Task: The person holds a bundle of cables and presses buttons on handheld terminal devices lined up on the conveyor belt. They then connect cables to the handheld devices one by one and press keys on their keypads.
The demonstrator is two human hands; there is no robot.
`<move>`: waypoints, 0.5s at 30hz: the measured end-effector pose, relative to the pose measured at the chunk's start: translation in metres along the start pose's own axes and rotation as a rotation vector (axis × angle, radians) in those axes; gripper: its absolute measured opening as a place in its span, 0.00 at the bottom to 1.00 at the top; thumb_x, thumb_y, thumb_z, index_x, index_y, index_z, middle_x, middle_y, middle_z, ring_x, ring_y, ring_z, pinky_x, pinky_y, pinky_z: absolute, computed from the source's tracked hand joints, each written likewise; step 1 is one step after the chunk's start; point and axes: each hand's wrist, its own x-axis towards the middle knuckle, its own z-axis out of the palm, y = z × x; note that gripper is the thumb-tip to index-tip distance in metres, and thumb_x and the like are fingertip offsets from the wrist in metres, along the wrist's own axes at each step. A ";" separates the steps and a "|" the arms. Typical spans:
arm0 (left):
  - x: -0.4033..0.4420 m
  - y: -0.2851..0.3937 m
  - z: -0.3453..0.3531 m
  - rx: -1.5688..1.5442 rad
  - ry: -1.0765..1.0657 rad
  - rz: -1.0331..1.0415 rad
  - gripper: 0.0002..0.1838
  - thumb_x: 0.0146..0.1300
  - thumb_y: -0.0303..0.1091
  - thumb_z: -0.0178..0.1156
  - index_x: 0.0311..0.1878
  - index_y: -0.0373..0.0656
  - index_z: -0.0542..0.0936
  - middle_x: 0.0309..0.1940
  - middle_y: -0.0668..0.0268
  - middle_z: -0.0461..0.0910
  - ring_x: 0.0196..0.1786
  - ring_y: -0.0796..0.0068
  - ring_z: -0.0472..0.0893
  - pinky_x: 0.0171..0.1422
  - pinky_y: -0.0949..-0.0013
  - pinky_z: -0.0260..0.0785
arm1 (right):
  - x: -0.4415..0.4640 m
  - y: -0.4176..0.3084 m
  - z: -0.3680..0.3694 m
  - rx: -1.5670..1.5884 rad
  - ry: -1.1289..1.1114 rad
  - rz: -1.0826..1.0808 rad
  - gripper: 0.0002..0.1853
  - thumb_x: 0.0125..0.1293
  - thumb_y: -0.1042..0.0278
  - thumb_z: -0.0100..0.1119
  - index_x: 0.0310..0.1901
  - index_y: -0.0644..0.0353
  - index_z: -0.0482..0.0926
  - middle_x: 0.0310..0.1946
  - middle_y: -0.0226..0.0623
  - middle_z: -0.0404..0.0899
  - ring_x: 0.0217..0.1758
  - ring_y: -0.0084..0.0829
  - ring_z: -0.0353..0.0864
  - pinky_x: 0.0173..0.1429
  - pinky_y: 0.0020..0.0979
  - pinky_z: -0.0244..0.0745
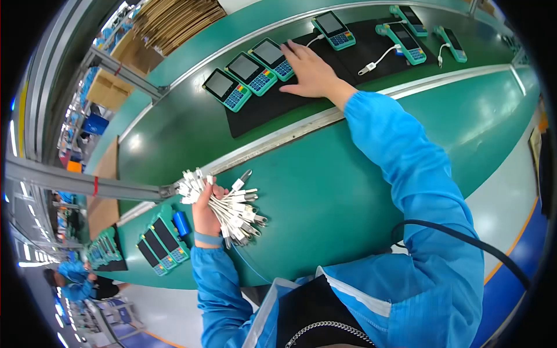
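White cables [237, 213] are filling your left hand [204, 210] at eight o'clock, fingers curled round them; loosening risks scattering them. Your right hand [312, 72], fingers wide, is overlapping the terminal [270, 58] at twelve; nudging risks shifting it.

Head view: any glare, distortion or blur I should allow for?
Head view: strong fisheye, bowing the left metal post, with black corners; pale glare on the green table, right side; right hand and white cables reasonably clear; far-left background too small for detail.

From head height, one wide, round-edged view looks forward and down, close over the green workbench [313, 191].
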 end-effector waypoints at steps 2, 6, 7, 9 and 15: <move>0.001 -0.001 -0.002 0.003 0.014 0.012 0.14 0.70 0.34 0.56 0.52 0.34 0.74 0.27 0.71 0.72 0.34 0.77 0.72 0.52 0.67 0.70 | 0.018 0.001 0.021 -0.069 0.030 0.015 0.56 0.50 0.40 0.72 0.75 0.59 0.53 0.71 0.60 0.57 0.72 0.57 0.60 0.73 0.45 0.62; 0.001 0.002 0.002 0.016 0.010 0.002 0.14 0.69 0.34 0.57 0.52 0.33 0.74 0.27 0.70 0.72 0.33 0.77 0.72 0.53 0.65 0.71 | 0.035 -0.018 0.029 -0.020 -0.217 0.205 0.62 0.43 0.31 0.73 0.76 0.51 0.52 0.68 0.67 0.58 0.65 0.61 0.68 0.63 0.49 0.73; 0.000 0.003 0.006 0.023 0.011 0.000 0.14 0.69 0.34 0.58 0.51 0.33 0.74 0.27 0.70 0.72 0.33 0.77 0.72 0.53 0.64 0.71 | 0.035 -0.030 0.024 -0.033 -0.246 0.237 0.62 0.43 0.31 0.72 0.76 0.52 0.51 0.67 0.68 0.57 0.65 0.62 0.68 0.61 0.49 0.74; -0.001 0.006 0.012 0.027 0.014 -0.019 0.14 0.69 0.34 0.58 0.51 0.35 0.75 0.27 0.69 0.72 0.33 0.78 0.72 0.54 0.64 0.72 | 0.032 -0.058 0.032 -0.049 -0.191 0.289 0.60 0.46 0.31 0.71 0.76 0.52 0.52 0.66 0.71 0.57 0.62 0.63 0.69 0.59 0.48 0.76; 0.000 0.007 0.010 0.049 0.025 -0.014 0.10 0.70 0.31 0.56 0.50 0.36 0.74 0.30 0.67 0.75 0.35 0.75 0.75 0.54 0.63 0.73 | 0.036 -0.118 0.050 -0.049 -0.191 0.307 0.54 0.52 0.43 0.69 0.74 0.61 0.53 0.60 0.68 0.64 0.52 0.57 0.76 0.52 0.46 0.79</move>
